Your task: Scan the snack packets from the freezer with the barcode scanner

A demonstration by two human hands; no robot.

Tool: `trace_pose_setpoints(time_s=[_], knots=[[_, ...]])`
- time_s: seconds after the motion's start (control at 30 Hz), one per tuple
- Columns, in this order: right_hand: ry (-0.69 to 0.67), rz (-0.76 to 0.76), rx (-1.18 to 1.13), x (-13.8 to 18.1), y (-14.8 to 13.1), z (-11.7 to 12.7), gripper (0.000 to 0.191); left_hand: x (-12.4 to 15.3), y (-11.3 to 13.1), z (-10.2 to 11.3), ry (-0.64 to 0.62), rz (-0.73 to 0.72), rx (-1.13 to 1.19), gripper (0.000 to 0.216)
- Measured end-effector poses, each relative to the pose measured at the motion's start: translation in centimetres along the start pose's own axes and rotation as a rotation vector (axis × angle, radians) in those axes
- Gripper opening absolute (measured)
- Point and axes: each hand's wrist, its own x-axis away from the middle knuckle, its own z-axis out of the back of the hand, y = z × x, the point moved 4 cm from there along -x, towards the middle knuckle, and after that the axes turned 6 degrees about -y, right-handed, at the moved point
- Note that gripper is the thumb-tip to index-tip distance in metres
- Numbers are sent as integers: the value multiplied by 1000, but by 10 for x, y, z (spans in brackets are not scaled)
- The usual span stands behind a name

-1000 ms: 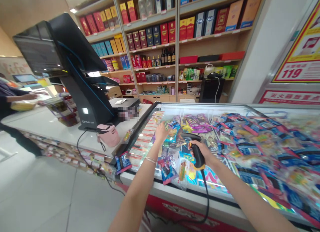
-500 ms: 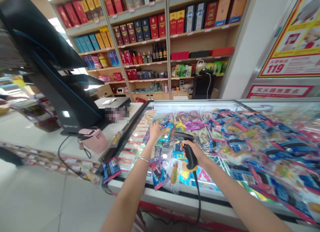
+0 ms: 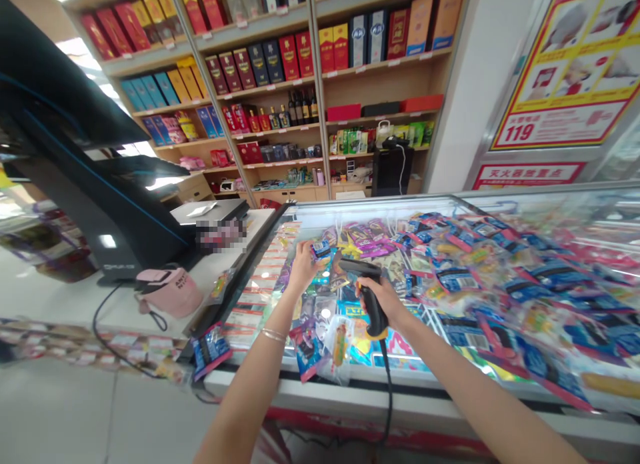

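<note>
The left hand (image 3: pixel 301 267) is pinched narrow on the blue packet (image 3: pixel 321 249), over the left part of the case (image 3: pixel 325 392). The right hand (image 3: pixel 389 299) is wrapped around the grip of the scanner (image 3: pixel 374 311); whether the trigger is pressed cannot be told. The scanner's nose points toward the packet, near but apart.

For a sound read, hold the packet flat and steady, keep fingertips off its code, and adjust the scanner's angle rather than closing the gap.

Mind the front edge: a blue-and-pink packet (image 3: pixel 306 351) and a clear packet (image 3: pixel 337 347) lie across it, and the cable (image 3: pixel 390 384) hangs over it. The pile (image 3: pixel 475 264) restricts movement to the right. The striped strip (image 3: pixel 260 284) at left offers more room.
</note>
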Motion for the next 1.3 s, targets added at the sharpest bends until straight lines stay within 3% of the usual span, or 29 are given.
trace_pose_setpoints(time_s=[0.13, 0.53, 1.0, 1.3], knots=[[-14, 97, 55, 1, -6, 1, 22, 3, 17, 3, -2, -97, -19, 57], [29, 95, 223, 7, -11, 3, 27, 9, 33, 2, -23, -266, -145, 68], [15, 115, 178, 8, -12, 5, 30, 12, 40, -1, -25, -294, -155, 65], [28, 113, 110, 5, -11, 5, 21, 12, 39, -3, -6, -271, -144, 56]])
